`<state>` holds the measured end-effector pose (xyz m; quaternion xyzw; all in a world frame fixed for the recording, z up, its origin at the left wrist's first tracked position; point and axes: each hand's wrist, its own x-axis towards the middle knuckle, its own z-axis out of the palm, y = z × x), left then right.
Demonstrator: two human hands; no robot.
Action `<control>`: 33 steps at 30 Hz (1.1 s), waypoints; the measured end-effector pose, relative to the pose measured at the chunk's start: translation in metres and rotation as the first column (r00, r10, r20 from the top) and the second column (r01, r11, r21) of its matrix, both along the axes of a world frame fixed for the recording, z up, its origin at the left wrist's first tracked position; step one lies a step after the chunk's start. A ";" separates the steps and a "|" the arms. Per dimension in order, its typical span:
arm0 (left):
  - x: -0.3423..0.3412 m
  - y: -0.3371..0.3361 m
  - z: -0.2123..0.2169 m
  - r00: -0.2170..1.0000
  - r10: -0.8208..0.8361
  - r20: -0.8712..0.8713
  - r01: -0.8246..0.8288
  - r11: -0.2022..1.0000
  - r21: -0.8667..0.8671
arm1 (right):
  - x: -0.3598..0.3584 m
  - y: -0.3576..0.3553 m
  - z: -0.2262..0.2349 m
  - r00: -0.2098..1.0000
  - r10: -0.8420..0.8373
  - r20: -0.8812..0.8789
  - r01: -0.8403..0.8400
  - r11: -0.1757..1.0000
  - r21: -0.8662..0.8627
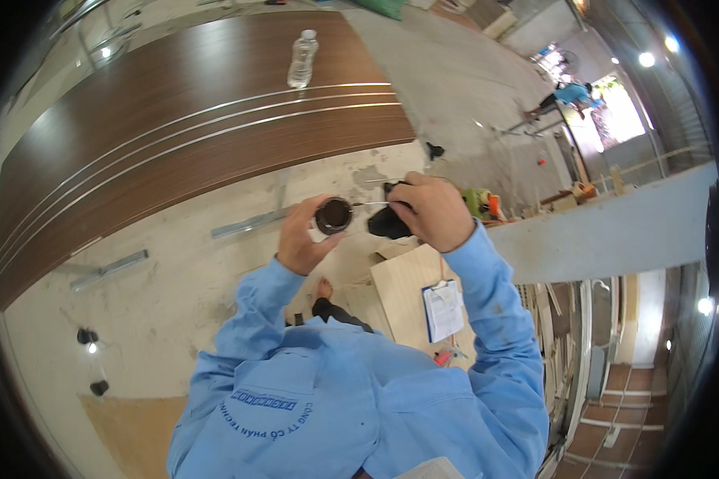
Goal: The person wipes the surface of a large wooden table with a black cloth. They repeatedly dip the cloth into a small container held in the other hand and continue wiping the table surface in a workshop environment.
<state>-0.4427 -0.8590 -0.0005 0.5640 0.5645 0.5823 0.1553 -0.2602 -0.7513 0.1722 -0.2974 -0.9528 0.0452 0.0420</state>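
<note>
My left hand [297, 241] is wrapped round a small round jar [333, 215] with dark brown contents, its open top facing up. To its right, my right hand [437, 212] pinches a thin light rod [371, 203]. The rod's dark tip points left and reaches close to the jar's rim. A black object [389, 224] shows just under my right fingers; whether I hold it or it lies behind them, I cannot tell.
A long dark brown panel [192, 80] with metallic strips lies ahead on the left, a clear plastic bottle [302, 60] standing on it. Below my right arm, a clipboard [442, 311] rests on a pale wooden board [403, 283]. A person [571, 94] is far off at right.
</note>
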 end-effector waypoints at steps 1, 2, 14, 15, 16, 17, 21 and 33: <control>0.000 -0.001 0.001 1.000 -0.005 0.008 0.005 1.000 -0.005 | 0.001 0.001 -0.001 0.996 0.076 -0.045 -0.078 0.996 -0.042; 0.000 0.000 0.002 1.000 -0.013 0.011 0.013 1.000 0.001 | 0.001 0.000 -0.003 0.995 0.082 -0.052 -0.085 0.994 -0.065; 0.002 0.008 -0.005 0.993 0.079 0.082 -0.064 0.983 -0.175 | 0.050 0.032 -0.058 0.894 -0.117 -0.432 -0.097 0.891 -0.443; 0.004 0.009 -0.007 0.993 0.082 0.083 -0.064 0.977 -0.202 | 0.059 0.037 -0.080 0.870 -0.186 -0.457 -0.086 0.855 -0.512; 0.005 0.012 -0.009 0.992 0.090 0.086 -0.069 0.974 -0.217 | 0.068 0.042 -0.104 0.844 -0.300 -0.444 -0.036 0.795 -0.606; 0.007 0.015 -0.012 0.991 0.104 0.087 -0.081 0.969 -0.232 | 0.078 0.049 -0.131 0.809 -0.390 -0.440 -0.019 0.731 -0.682; 0.012 0.023 -0.025 0.990 0.088 0.111 -0.046 0.939 -0.340 | 0.111 0.098 -0.236 0.481 -0.668 -0.568 0.142 0.699 -0.701; 0.090 0.066 -0.090 0.959 0.094 0.268 0.056 0.862 -0.503 | 0.121 0.297 -0.395 -0.006 -0.727 -0.687 0.298 0.654 -0.695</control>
